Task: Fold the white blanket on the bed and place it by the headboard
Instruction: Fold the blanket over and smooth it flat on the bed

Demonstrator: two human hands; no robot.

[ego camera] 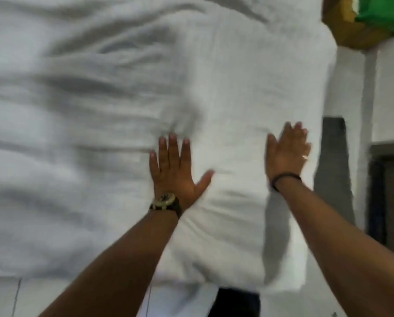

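Nearest, at about 6 o'clock, a dark patch (233,302) shows below the bed's near edge, with pale floor (42,298) to its left at 7 o'clock. Two bare forearms rise from the bottom of the view toward the middle.

Just past them lies the folded white blanket (244,110), a thick smooth slab running from roughly 5 o'clock up to 1 o'clock along the right side of the bed (65,110). Its near end sits at the bed's near edge, and its right side runs along the bed's right edge.

Near the centre, the left hand (176,169) lies flat, palm down, on the blanket's left edge, where that edge meets the rumpled sheet. Its fingers (172,147) are straight and slightly spread, and the thumb is splayed out toward 3 o'clock. A gold-faced wristwatch (166,201) sits on that wrist.

At about 3 o'clock from it, the right hand (287,154) is also flat and open on the blanket, near its right edge, with fingers close together and blurred by motion. A dark band (285,177) circles its wrist, and a ring (304,157) glints on one finger.

Left of the blanket, from 8 to 11 o'clock, the white sheet is deeply wrinkled.

Farthest, at 1 to 2 o'clock, a brown piece of furniture (349,30) carries something green (383,12), with white wall (390,92) below.
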